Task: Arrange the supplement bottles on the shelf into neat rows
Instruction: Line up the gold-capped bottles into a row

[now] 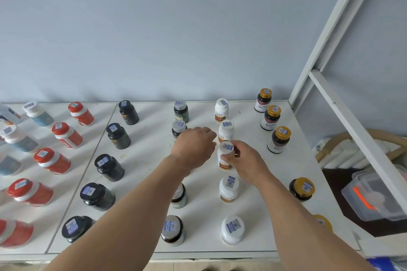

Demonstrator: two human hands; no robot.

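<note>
Supplement bottles stand in columns on the white shelf (246,246). My right hand (246,161) grips a white bottle with an orange label (224,160), third in the white-capped column (229,189), thumb and fingers round its upper body. My left hand (195,145) is just left of that bottle, back up and fingers curled downward. It covers a spot in the silver-capped column (178,128); what lies under the palm is hidden. Black-capped bottles (109,166) form a column further left and gold-capped ones (279,139) a column on the right.
Red bottles (52,160) and white-capped blue ones (21,139) stand on the adjoining shelf panel to the left. A white shelf upright (326,55) rises at the right. A clear plastic box (374,198) sits beyond the shelf's right edge.
</note>
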